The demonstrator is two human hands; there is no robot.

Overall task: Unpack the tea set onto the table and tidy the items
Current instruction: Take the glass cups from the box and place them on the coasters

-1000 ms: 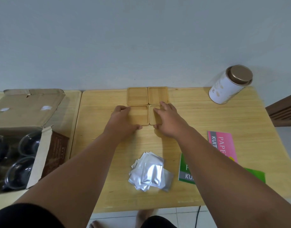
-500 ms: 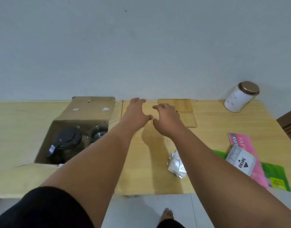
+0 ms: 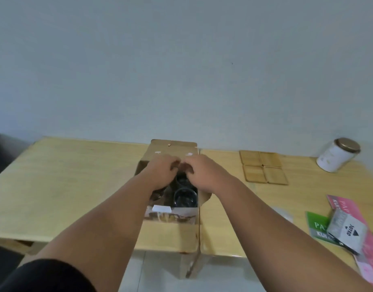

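both hands, left hand (image 3: 162, 171) and right hand (image 3: 202, 172), are curling over the open cardboard box (image 3: 171, 226), holding nothing i can see. glass cups (image 3: 185, 198) are sitting inside; coasters (image 3: 263, 170) lying right of the box. next i'm lifting glass carefully.

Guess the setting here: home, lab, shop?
Probably a home room, not a lab. Plain light wooden tables stand against a bare painted wall, tiled floor below; household goods lie about: a tea tin, wooden coasters, a cardboard box of glassware.
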